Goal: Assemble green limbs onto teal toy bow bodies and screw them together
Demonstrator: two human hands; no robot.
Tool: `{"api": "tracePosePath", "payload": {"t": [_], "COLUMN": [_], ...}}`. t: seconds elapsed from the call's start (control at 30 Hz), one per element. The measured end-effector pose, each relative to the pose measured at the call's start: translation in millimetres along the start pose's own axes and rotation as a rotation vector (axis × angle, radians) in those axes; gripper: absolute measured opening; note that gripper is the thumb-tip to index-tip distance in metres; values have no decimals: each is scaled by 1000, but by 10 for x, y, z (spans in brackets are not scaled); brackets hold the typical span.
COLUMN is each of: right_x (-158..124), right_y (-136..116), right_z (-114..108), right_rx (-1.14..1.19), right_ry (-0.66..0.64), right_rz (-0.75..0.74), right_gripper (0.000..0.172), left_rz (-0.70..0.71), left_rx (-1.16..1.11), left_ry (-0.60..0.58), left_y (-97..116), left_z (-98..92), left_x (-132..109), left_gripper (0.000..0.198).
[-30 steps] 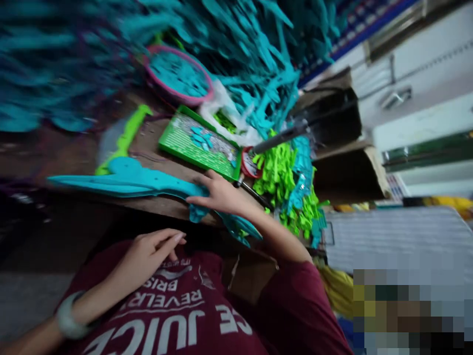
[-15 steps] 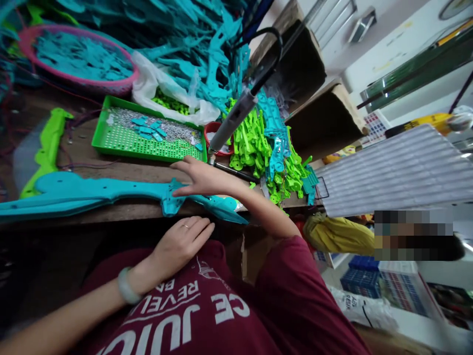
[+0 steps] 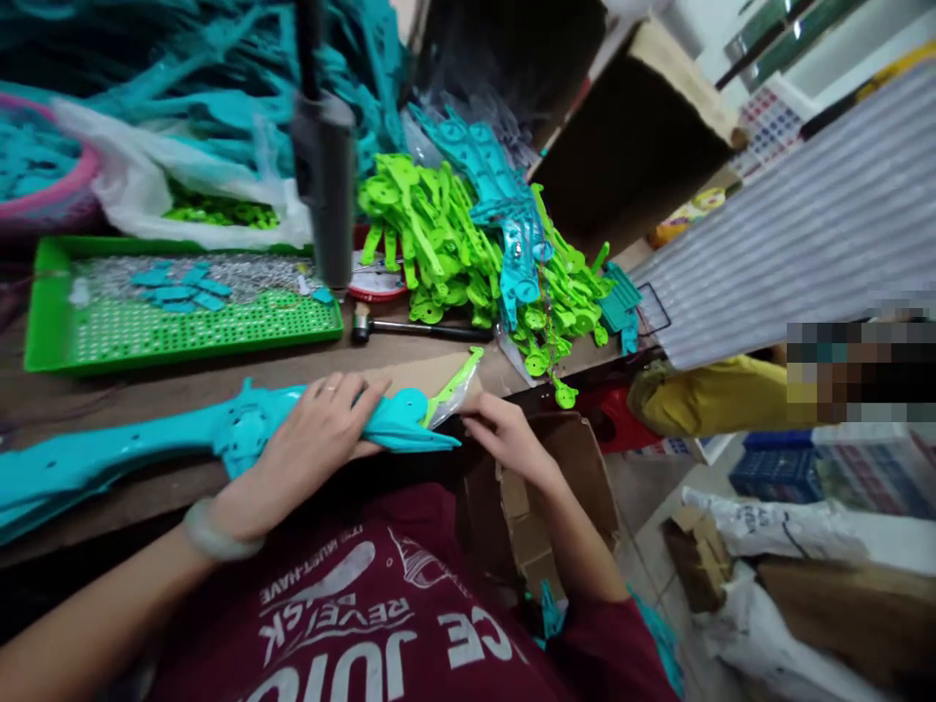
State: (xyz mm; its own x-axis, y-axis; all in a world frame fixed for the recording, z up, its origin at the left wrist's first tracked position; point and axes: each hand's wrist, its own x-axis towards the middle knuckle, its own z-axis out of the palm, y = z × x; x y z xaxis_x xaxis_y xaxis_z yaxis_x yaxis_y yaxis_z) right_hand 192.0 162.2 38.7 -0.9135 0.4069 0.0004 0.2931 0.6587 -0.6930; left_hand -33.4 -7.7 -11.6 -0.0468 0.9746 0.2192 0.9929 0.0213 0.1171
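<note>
Your left hand (image 3: 314, 429) is gripping the long turquoise part (image 3: 238, 429), its fingers bending over the top and spreading only slightly. Your right hand (image 3: 508, 444) is curling its fingers nearly together beside a lime piece (image 3: 453, 382) at its 10 o'clock; I cannot tell if they are holding it. The turquoise part is lying along the worktop (image 3: 132, 395), running from your left hand's 9 o'clock to its 3. A hammer (image 3: 428, 329) is lying at 1 o'clock, a green tray (image 3: 124, 336) at 10.
</note>
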Motion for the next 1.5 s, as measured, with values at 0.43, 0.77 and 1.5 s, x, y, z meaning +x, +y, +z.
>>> {"api": "tracePosePath", "payload": {"t": [0.43,0.77,1.5], "right_x": [436,301,71], "right_y": [-128,150,391], "right_z": [371,492,565], "right_rx": [640,196,-39], "right_ry": [-294,-12,157], "right_rz": [-344,-441,-346], "right_gripper": [19,13,20], "left_rz": [37,51,158], "left_rx": [-2,8,-7], "left_ry": [186,91,-8], "left_y": [-326,-57,67], "left_z": [-204,-108,227], "left_x": [-356,-97,-66], "left_gripper": [79,73,56]}}
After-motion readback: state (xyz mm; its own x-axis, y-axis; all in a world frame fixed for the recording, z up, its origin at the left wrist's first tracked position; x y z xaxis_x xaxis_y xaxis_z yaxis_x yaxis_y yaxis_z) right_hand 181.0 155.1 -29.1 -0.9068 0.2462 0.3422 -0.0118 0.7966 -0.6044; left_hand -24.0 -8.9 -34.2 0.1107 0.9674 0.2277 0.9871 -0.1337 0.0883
